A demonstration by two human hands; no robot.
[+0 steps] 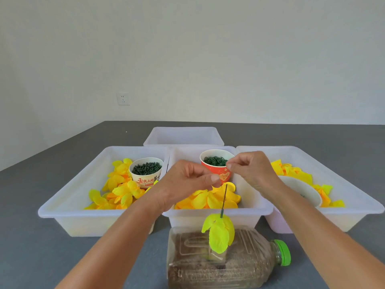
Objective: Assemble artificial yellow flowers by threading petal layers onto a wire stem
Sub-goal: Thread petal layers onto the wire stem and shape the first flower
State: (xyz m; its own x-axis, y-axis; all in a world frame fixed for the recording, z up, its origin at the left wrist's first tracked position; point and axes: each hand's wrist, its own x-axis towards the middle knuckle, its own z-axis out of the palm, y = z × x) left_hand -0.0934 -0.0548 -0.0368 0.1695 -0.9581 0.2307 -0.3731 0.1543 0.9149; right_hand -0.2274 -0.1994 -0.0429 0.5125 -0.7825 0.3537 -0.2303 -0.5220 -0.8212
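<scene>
A thin dark wire stem (pixel 224 198) rises from the sand-filled bottle (pixel 245 265) lying on its side. One yellow-green petal layer (pixel 218 232) hangs on the stem under a small green piece. My left hand (pixel 185 182) hovers just left of the wire's top, fingers curled, thumb against forefinger; whatever it holds is hidden. My right hand (pixel 252 172) pinches thumb and forefinger together in front of the red cup (pixel 218 173) of green rings, on something too small to make out. Loose yellow petals (pixel 205 200) fill the middle tray (pixel 216 212).
The left tray (pixel 68 207) holds yellow-orange petals and a white cup (pixel 145 171) of dark green pieces. The right tray (pixel 354 197) holds petals and a white bowl (pixel 302 190). Behind them sits another white tray (pixel 183 135). All stand on a grey surface.
</scene>
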